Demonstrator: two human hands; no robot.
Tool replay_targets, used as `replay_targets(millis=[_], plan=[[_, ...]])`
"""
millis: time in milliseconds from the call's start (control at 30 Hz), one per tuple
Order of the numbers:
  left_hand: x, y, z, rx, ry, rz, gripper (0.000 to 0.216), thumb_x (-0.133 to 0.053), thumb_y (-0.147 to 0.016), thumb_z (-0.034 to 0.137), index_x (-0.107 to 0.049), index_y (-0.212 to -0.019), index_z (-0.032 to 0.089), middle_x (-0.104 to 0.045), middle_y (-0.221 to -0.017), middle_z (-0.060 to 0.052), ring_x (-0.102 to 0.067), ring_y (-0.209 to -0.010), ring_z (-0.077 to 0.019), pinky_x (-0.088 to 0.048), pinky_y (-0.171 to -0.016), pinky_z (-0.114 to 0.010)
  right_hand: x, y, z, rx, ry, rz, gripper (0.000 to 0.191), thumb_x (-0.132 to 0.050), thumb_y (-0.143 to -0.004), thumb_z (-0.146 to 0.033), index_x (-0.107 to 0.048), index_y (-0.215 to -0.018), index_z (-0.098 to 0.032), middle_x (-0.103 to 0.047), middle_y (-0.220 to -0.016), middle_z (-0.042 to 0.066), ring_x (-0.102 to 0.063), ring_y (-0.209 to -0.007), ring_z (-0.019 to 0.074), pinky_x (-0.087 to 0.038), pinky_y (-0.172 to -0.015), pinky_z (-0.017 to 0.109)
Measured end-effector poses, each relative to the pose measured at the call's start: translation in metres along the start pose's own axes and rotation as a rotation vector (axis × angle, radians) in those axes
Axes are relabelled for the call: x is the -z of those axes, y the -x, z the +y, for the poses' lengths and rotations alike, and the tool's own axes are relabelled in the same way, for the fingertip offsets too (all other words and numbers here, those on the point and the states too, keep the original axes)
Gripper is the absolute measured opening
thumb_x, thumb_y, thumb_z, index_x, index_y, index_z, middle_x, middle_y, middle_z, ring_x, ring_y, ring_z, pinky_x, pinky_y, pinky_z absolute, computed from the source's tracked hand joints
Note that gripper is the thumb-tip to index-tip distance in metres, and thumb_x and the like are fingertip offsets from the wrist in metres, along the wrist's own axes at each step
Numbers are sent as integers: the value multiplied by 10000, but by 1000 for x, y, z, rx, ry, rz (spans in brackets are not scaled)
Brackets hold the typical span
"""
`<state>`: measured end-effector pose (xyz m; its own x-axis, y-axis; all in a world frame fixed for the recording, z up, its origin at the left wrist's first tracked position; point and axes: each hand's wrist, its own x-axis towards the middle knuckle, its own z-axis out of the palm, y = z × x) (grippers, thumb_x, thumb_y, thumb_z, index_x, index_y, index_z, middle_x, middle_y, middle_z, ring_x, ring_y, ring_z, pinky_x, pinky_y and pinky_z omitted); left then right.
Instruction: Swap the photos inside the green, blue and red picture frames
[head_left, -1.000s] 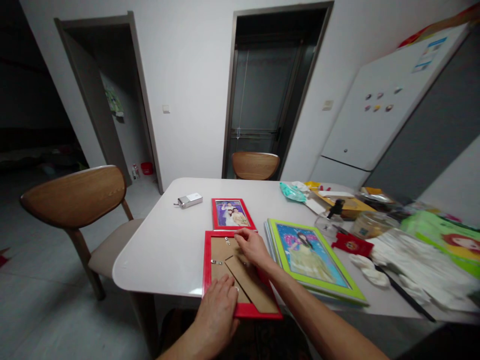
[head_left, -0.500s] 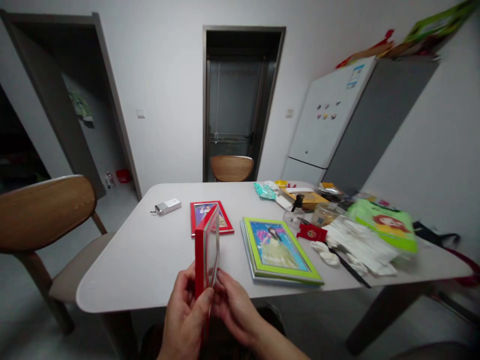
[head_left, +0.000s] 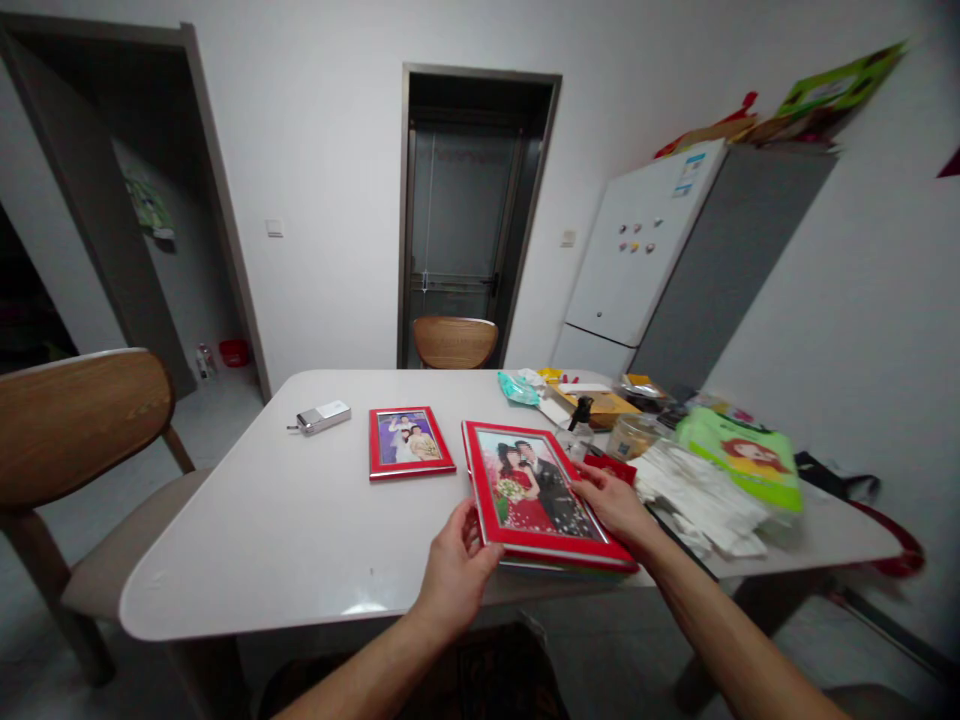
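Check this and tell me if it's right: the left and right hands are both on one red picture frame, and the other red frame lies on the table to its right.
Wrong side: the head view shows the other red frame on the table to its left. The left hand and right hand are both on one red picture frame.

Red photo frame (head_left: 553, 492), rectangular, thin silvery trim around inside opening. Face up, upright picture seen right way round, nearly flat, short side toward person. Photo (head_left: 534, 488) fitted inside: two figures close together, one in red dress with pale bouquet, other in dark suit, white flecks low down. Frame sits over stack of frames (head_left: 559, 569) at tabletop's near edge (head_left: 315, 628), left hand (head_left: 456, 568) at near left corner, right hand (head_left: 613, 505) at right side.
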<state>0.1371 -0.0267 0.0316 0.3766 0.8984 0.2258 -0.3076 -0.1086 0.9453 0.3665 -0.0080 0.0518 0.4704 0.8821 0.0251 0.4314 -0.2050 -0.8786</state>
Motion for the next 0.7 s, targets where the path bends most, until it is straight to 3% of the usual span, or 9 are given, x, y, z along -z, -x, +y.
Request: replay_targets(millis=[133, 267, 367, 467, 567, 700], plan=[[-1, -8, -25, 18, -428, 22, 408, -530, -680, 190, -474, -1084, 166, -583, -1084, -50, -527, -998, -181, -409, -871, -295, 2, -16, 23, 53, 298, 51, 430, -492, -669, -270, -568, -1066, -124, -664, -858, 71, -609, -785, 194, -438, -675, 248], [8, -11, -26, 0, -777, -60, 406, -499, -713, 246, -471, -1108, 157, -579, -1098, -44, -533, -991, -161, -417, -855, -246, 3, -25, 39, 89, 484, 59, 416, -478, -679, -304, -583, -1044, -135, -661, -869, 83, -604, -801, 207, -439, -674, 260], [24, -25, -22, -14, -1032, -68, 438, -463, -747, 296, -423, -1154, 138, -535, -1159, -59, -497, -1041, -146, -392, -879, -225, -1, -23, 31, 152, 567, 100, 394, -480, -673, -297, -596, -1017, -145, -658, -866, 94, -600, -805, 223, -441, -687, 284], [50, -52, -20, -4, -1185, -12, 501, -470, -741, 288, -363, -1198, 112, -405, -1276, -107, -351, -1176, -189, -265, -984, -314, -21, -2, 3, 363, 515, 184, 391, -465, -683, -285, -579, -1027, -136, -625, -962, 113, -567, -892, 233, -429, -762, 332], [78, -76, -18, 37, -1327, -1, 566, -531, -691, 297, -360, -1193, 99, -343, -1304, -155, -258, -1218, -274, -166, -994, -455, -61, 39, -31, 641, 329, 21, 343, -434, -714, -262, -578, -1010, -167, -596, -1028, 93, -528, -969, 205, -405, -842, 356], [99, -78, -11, 40, -1450, -58, 518, -564, -659, 341, -442, -1118, 133, -477, -1180, -140, -386, -1118, -281, -242, -948, -434, -119, 85, -48, 778, 201, -273, 352, -455, -696, -186, -566, -1030, -178, -580, -1050, 91, -514, -988, 193, -400, -873, 371]])
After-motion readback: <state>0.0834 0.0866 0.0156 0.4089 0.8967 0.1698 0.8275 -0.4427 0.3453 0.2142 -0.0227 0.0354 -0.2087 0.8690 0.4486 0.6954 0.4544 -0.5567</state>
